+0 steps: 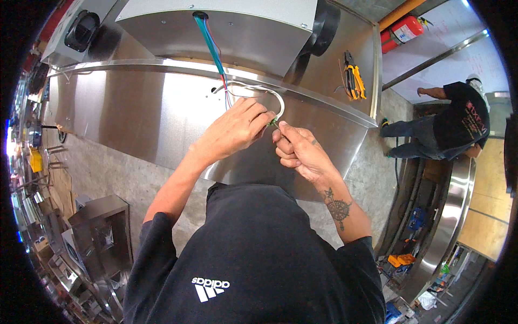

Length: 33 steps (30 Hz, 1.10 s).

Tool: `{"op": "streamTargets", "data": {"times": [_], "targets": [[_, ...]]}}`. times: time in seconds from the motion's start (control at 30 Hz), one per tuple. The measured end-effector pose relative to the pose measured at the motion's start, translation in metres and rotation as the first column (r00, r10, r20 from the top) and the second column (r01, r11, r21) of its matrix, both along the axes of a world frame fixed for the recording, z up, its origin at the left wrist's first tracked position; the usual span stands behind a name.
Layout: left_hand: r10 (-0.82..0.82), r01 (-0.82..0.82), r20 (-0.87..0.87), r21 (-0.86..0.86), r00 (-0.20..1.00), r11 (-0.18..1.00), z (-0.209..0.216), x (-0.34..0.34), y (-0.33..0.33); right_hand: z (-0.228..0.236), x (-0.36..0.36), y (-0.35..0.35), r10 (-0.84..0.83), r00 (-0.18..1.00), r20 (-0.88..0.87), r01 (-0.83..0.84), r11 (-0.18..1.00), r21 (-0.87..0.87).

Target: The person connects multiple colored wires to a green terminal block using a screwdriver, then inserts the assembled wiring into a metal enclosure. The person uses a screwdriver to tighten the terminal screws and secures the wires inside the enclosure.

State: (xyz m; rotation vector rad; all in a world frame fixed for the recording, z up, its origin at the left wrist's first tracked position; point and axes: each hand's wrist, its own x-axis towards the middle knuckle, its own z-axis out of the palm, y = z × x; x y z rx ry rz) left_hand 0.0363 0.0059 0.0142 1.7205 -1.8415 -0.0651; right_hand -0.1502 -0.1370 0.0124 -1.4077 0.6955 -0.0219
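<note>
A white cable [280, 101] comes out by a small hole in a steel panel and curves round to my fingers. My left hand [240, 128] is closed in a pinch on its end, where a small green piece [272, 122] shows between the fingertips. Close beside it, my right hand [303, 150] is closed too, thumb against forefinger, on something thin that the fingers mostly hide. A green sleeve with red and blue wires [211, 46] hangs from a hole in the metal box [243, 40] above, its wires running down behind my left hand.
Yellow-handled pliers and a dark cutting tool [353, 75] lie on the steel surface [345, 32] at the right. A fire extinguisher [402, 33] is beyond them. Another person [456, 121] stands bent at the far right. A steel cabinet [100, 227] stands at the lower left.
</note>
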Motion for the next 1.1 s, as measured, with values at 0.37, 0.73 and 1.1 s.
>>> {"op": "streamTargets", "data": {"times": [0.37,0.73,1.1], "targets": [[-0.056,0.054,0.032,0.084,0.998,0.995,0.009,-0.007,-0.006,0.013,-0.008,0.011,0.206,0.935,-0.288,-0.314,0.107,-0.943],[-0.014,0.018,-0.036,0.088,0.999,0.996,0.003,-0.009,-0.006,0.021,-0.011,0.005,0.242,0.887,-0.392,-0.433,0.148,-0.889],[-0.022,0.029,-0.064,0.102,0.998,0.994,-0.002,-0.004,-0.004,0.025,-0.019,-0.005,0.365,0.898,-0.246,-0.246,-0.049,-0.968]]}}
